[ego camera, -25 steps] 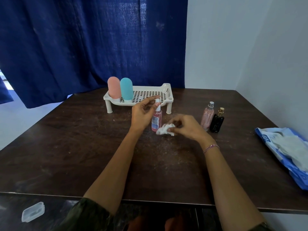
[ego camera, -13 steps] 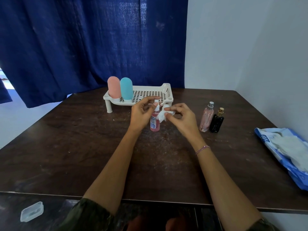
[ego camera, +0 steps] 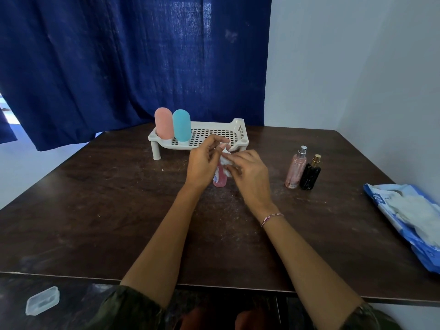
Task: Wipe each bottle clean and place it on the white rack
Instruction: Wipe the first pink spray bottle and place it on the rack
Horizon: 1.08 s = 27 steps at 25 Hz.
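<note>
Far L, below the surface [ego camera: 95,210] edge: small clear plastic tub [ego camera: 42,300], not part of the job.

Back, L of centre: white rack [ego camera: 240,129] on short legs, standing on the surface. Two capsule-shaped bottles stand upright at its L end, pink bottle [ego camera: 163,123] then teal bottle [ego camera: 181,125], touching or nearly so. Mesh floor shows to their R.

Centre, just in front of the rack: your left hand [ego camera: 202,166] has its fingers curled round the upper part of the small pink spray bottle [ego camera: 220,179], thumb and forefinger up by the cap. Bottle is upright, base on or just off the surface; can't tell which. Your right hand [ego camera: 250,172] pinches a crumpled white wipe [ego camera: 225,163] against the bottle's neck and shoulder, fingers bent over it.

Handling, my read: this bottle looks light, rigid plastic, narrow, so easy to tip. A damp wipe may leave it slick. Hold the body below the shoulder, not the sprayer head, which could depress or pull off. The wipe is soft and bunches up.

R of the hands: pale pink spray bottle [ego camera: 296,170] w/ silver top and black bottle [ego camera: 310,176] w/ gold top, upright, side by side, prob. waiting their turn. They look like glass: heavier, breakable, so grip mid-body.

Far R edge: blue wipes pack [ego camera: 404,217], open, white wipes showing.
</note>
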Each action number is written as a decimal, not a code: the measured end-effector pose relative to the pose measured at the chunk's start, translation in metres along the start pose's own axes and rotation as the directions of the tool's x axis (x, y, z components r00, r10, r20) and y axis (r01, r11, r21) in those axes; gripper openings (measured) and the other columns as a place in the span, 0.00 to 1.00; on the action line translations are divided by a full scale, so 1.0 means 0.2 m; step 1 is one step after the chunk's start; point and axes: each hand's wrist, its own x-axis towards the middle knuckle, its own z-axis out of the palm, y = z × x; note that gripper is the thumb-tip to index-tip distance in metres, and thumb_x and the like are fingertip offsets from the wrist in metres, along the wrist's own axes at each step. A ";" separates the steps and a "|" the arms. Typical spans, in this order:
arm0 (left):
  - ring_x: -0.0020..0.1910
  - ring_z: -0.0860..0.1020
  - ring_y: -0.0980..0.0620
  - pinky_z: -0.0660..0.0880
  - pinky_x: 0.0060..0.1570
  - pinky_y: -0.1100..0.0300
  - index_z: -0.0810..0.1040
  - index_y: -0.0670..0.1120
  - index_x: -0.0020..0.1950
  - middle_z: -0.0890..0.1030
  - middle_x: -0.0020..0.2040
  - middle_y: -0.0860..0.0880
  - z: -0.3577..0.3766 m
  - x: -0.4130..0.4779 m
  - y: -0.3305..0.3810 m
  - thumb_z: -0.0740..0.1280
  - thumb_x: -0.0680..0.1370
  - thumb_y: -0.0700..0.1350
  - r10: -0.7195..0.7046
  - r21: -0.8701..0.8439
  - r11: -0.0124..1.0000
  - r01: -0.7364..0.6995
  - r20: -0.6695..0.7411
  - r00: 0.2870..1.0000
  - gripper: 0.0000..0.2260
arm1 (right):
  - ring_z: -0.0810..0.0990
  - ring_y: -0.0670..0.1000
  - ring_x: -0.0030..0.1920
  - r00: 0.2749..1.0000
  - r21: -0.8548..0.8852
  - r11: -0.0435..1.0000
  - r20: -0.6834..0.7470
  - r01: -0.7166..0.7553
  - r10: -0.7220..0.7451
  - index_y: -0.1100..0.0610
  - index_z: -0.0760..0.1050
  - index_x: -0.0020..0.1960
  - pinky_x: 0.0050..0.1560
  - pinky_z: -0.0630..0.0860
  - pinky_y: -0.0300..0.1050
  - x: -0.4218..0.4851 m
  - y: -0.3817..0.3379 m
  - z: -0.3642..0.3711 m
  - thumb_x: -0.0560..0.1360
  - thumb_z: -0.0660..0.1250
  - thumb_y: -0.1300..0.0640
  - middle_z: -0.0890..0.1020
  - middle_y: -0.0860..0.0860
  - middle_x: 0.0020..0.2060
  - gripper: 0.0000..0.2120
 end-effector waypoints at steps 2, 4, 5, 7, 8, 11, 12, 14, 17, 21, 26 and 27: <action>0.55 0.78 0.58 0.76 0.50 0.70 0.78 0.49 0.56 0.81 0.57 0.52 -0.01 0.00 -0.01 0.64 0.79 0.45 0.011 0.063 0.998 -0.009 -0.028 1.000 0.08 | 0.77 0.49 0.53 0.997 0.018 0.998 0.048 0.054 -0.055 0.61 0.79 0.56 0.58 0.72 0.37 -0.01 -0.02 0.01 0.68 0.72 0.65 0.82 0.54 0.51 0.16; 0.57 0.77 0.58 0.74 0.53 0.72 0.79 0.48 0.59 0.81 0.59 0.50 -0.02 0.00 -0.02 0.64 0.78 0.45 0.019 0.061 0.998 -0.018 -0.025 1.000 0.10 | 0.77 0.52 0.53 0.990 -0.014 0.994 0.097 0.107 -0.106 0.62 0.79 0.55 0.57 0.74 0.40 -0.01 -0.03 0.02 0.67 0.72 0.67 0.81 0.55 0.51 0.16; 0.58 0.77 0.58 0.73 0.54 0.72 0.79 0.48 0.60 0.80 0.59 0.49 -0.02 0.01 -0.02 0.65 0.78 0.44 0.016 0.050 0.999 -0.015 -0.017 1.000 0.11 | 0.77 0.53 0.52 0.985 -0.038 0.991 0.122 0.129 -0.124 0.63 0.79 0.55 0.56 0.76 0.42 -0.01 -0.02 0.03 0.67 0.72 0.67 0.80 0.56 0.51 0.16; 0.60 0.77 0.56 0.73 0.57 0.68 0.78 0.48 0.61 0.80 0.60 0.49 -0.03 0.01 -0.02 0.65 0.78 0.44 -0.005 0.043 0.999 0.005 -0.010 1.000 0.12 | 0.77 0.54 0.49 0.971 -0.080 0.983 0.188 0.167 -0.150 0.63 0.79 0.54 0.50 0.78 0.45 -0.02 -0.02 0.04 0.66 0.73 0.67 0.79 0.56 0.51 0.16; 0.60 0.77 0.55 0.74 0.58 0.66 0.79 0.48 0.60 0.80 0.60 0.49 -0.03 0.01 -0.02 0.65 0.78 0.44 -0.015 0.044 0.999 0.015 -0.011 1.000 0.11 | 0.76 0.54 0.47 0.958 -0.097 0.977 0.233 0.192 -0.165 0.63 0.79 0.53 0.47 0.79 0.45 -0.03 -0.02 0.04 0.66 0.73 0.67 0.79 0.56 0.51 0.15; 0.60 0.77 0.54 0.76 0.59 0.59 0.79 0.48 0.59 0.80 0.60 0.49 -0.03 0.02 -0.02 0.65 0.78 0.43 -0.027 0.030 0.999 0.027 -0.016 1.000 0.11 | 0.76 0.53 0.42 0.923 -0.128 0.960 0.333 0.249 -0.195 0.61 0.80 0.49 0.38 0.78 0.47 -0.06 -0.02 0.06 0.67 0.73 0.64 0.79 0.55 0.50 0.11; 0.60 0.78 0.54 0.76 0.59 0.59 0.79 0.48 0.59 0.81 0.59 0.49 -0.03 0.01 -0.02 0.65 0.78 0.43 -0.024 0.028 0.999 0.025 -0.012 1.000 0.10 | 0.76 0.52 0.42 0.927 -0.140 0.957 0.318 0.253 -0.199 0.59 0.80 0.49 0.36 0.78 0.46 -0.06 -0.01 0.05 0.68 0.72 0.63 0.79 0.54 0.50 0.10; 0.59 0.78 0.54 0.76 0.58 0.60 0.79 0.48 0.58 0.81 0.59 0.48 -0.04 0.01 -0.02 0.65 0.78 0.42 -0.010 0.030 1.000 0.010 0.000 1.000 0.10 | 0.76 0.51 0.42 0.955 -0.165 0.954 0.207 0.249 -0.213 0.57 0.80 0.49 0.36 0.77 0.43 -0.04 0.01 0.01 0.69 0.72 0.60 0.80 0.51 0.48 0.09; 0.58 0.77 0.56 0.75 0.57 0.64 0.80 0.47 0.58 0.81 0.59 0.48 -0.05 0.02 -0.01 0.65 0.78 0.41 0.026 0.038 0.999 -0.026 0.013 1.000 0.10 | 0.78 0.51 0.46 0.977 -0.120 0.970 0.060 0.209 -0.203 0.59 0.80 0.52 0.44 0.77 0.42 -0.02 0.03 0.01 0.69 0.72 0.62 0.81 0.53 0.49 0.12; 0.58 0.78 0.54 0.75 0.57 0.64 0.80 0.47 0.57 0.81 0.57 0.48 -0.04 0.02 -0.03 0.65 0.78 0.41 0.061 0.017 0.998 -0.061 0.029 0.998 0.09 | 0.77 0.53 0.51 0.977 -0.066 0.979 0.096 0.195 -0.188 0.62 0.78 0.55 0.55 0.76 0.44 0.00 0.01 0.04 0.70 0.70 0.65 0.80 0.56 0.52 0.13; 0.57 0.79 0.54 0.78 0.56 0.59 0.80 0.49 0.56 0.82 0.56 0.49 -0.04 0.02 -0.04 0.65 0.78 0.42 0.042 -0.016 0.999 -0.042 0.015 0.999 0.08 | 0.77 0.55 0.43 0.881 -0.082 0.960 0.425 0.266 -0.208 0.62 0.80 0.48 0.43 0.78 0.50 -0.05 0.05 0.06 0.68 0.71 0.64 0.79 0.55 0.48 0.08; 0.57 0.79 0.55 0.78 0.55 0.60 0.79 0.49 0.56 0.82 0.56 0.50 -0.04 0.02 -0.04 0.65 0.78 0.42 0.036 -0.012 0.999 -0.036 0.012 0.999 0.09 | 0.77 0.55 0.42 0.853 -0.101 0.957 0.485 0.273 -0.192 0.62 0.81 0.48 0.43 0.78 0.51 -0.06 0.06 0.07 0.68 0.71 0.65 0.79 0.55 0.48 0.08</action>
